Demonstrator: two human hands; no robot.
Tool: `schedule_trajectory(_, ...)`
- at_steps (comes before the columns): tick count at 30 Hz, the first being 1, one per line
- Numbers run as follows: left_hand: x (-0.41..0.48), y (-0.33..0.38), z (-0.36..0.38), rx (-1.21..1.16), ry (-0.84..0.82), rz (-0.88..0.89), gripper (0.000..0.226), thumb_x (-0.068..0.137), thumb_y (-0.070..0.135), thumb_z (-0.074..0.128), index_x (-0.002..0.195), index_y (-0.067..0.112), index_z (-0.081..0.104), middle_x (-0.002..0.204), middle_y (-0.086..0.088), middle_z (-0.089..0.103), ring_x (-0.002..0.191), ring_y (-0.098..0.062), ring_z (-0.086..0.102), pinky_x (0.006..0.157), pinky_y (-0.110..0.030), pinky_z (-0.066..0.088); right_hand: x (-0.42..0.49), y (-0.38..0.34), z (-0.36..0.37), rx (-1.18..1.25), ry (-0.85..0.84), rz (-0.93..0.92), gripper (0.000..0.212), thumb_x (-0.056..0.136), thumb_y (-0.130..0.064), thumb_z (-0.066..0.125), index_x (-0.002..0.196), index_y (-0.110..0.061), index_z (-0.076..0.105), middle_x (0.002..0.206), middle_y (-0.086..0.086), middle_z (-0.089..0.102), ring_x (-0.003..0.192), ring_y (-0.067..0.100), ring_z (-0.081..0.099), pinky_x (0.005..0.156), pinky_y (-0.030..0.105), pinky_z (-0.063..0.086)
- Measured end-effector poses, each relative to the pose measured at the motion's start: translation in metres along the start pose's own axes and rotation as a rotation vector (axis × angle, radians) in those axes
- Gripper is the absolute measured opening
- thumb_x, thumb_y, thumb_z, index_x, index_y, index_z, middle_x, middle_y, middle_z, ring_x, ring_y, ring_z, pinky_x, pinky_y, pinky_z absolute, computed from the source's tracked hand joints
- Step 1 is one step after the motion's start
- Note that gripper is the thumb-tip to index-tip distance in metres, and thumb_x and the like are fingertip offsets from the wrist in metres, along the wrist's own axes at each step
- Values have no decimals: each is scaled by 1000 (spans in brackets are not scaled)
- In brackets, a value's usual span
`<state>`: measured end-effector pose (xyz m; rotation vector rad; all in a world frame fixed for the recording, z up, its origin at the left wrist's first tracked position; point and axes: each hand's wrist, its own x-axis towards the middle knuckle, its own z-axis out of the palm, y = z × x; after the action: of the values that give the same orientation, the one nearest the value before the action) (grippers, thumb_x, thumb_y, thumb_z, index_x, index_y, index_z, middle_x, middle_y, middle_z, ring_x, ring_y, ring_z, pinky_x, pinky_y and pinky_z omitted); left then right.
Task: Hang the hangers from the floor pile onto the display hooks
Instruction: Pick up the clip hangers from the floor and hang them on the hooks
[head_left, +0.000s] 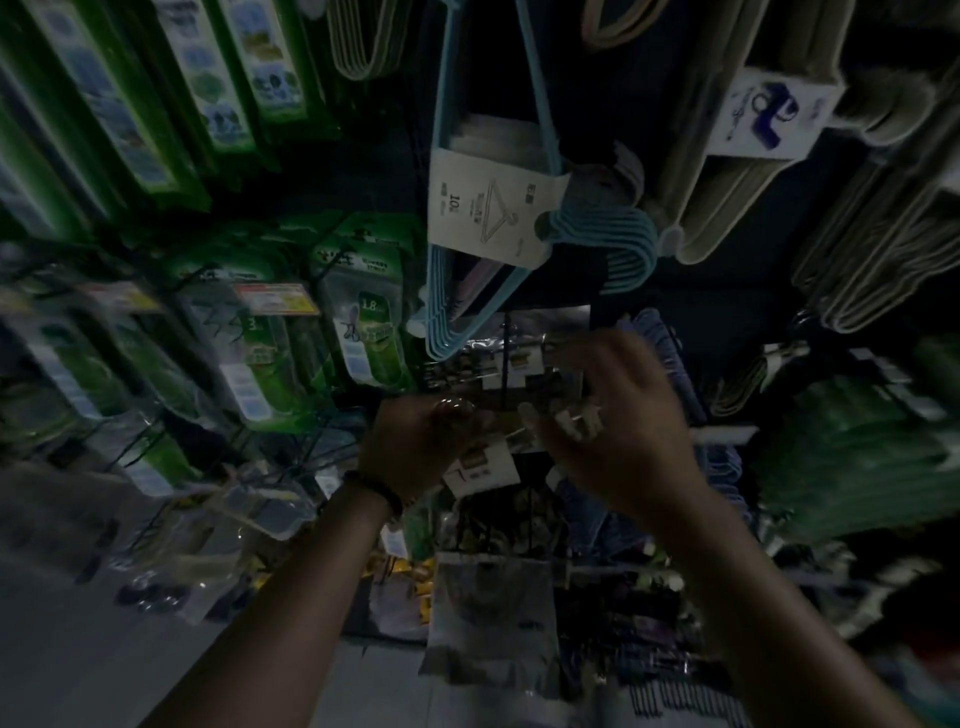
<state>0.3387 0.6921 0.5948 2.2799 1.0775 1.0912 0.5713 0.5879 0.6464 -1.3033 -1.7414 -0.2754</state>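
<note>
Both hands are smearing w/ motion blur. The left hand is curling at sth glossy, grip unreadable. The right hand is hiding the packs behind it, fingers too soft to read. Up top the blue hanger pack is running off the edge. At left the green packs are blurring, print illegible.

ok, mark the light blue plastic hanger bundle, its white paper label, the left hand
light blue plastic hanger bundle (615, 244): head view, stacked hooks.
white paper label (491, 208): head view, printed hanger drawing.
left hand (415, 441): head view, back of hand.
</note>
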Motion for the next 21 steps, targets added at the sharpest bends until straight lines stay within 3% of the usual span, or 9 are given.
schedule_trajectory(3, 6, 1, -3, 9, -31, -13, 21, 93, 46, 76, 75, 34, 76, 68, 21, 69, 71, 9, 65, 68, -23, 55, -17, 0, 29, -139, -269, -56, 41, 80, -36, 83, 114, -14, 73, 120, 7, 66, 112, 31, 62, 87, 48, 54)
schedule_trajectory(5, 6, 4, -6, -22, -90, -46, 13, 91, 46, 78, 78, 48, 76, 69, 31, 68, 75, 12, 66, 67, -19, 53, -26, 0, 41, -142, -334, -3, 44, 79, -38, 84, 115, -16, 72, 120, 5, 64, 107, 29, 64, 82, 46, 57)
schedule_trajectory(7, 4, 5, -7, -8, -155, -73, 25, 88, 45, 81, 70, 57, 70, 68, 35, 66, 73, 13, 65, 63, -17, 50, -30, -2, 47, -129, -349, 57, 43, 85, -41, 78, 121, -20, 70, 121, 3, 61, 105, 26, 63, 80, 43, 58)
schedule_trajectory(9, 3, 2, -6, 22, -176, -107, 13, 84, 58, 77, 74, 50, 75, 73, 29, 71, 76, 9, 68, 67, -25, 57, -33, -3, 51, -190, -389, 62, 47, 86, -53, 66, 124, -26, 71, 122, 1, 61, 109, 26, 62, 87, 40, 54)
schedule_trajectory(10, 4, 1, -7, 33, -187, -117, 22, 82, 66, 73, 82, 45, 78, 78, 24, 75, 79, 6, 70, 70, -29, 60, -34, -3, 54, -241, -423, 50, 49, 84, -59, 63, 122, -30, 72, 121, -1, 63, 111, 26, 62, 89, 40, 51)
schedule_trajectory(12, 3, 1, -5, 47, -204, -118, 29, 80, 72, 70, 91, 46, 77, 84, 19, 78, 81, 3, 72, 73, -30, 62, -36, -5, 60, -283, -500, 41, 50, 81, -67, 66, 118, -35, 74, 127, -5, 67, 114, 24, 65, 92, 39, 51)
schedule_trajectory(14, 2, 5, -6, 45, -252, -122, 15, 81, 67, 76, 81, 52, 75, 85, 21, 78, 82, 5, 71, 73, -26, 60, -33, -6, 62, -226, -606, 96, 53, 79, -71, 73, 124, -42, 73, 133, -12, 69, 116, 18, 68, 88, 37, 59)
schedule_trajectory(17, 0, 5, -7, -14, -338, -173, 23, 77, 68, 80, 89, 48, 78, 94, 23, 77, 90, 6, 70, 79, -23, 57, -36, -2, 62, -123, -664, 179, 55, 78, -67, 80, 129, -49, 70, 125, -16, 73, 109, 12, 71, 81, 33, 62)
schedule_trajectory(21, 3, 10, -13, -294, -383, -271, 27, 94, 59, 63, 96, 35, 75, 89, 18, 77, 89, 7, 70, 78, -16, 52, -57, 14, 56, 6, -667, 251, 40, 80, -48, 89, 117, -35, 79, 107, -15, 79, 93, 4, 74, 78, 30, 63)
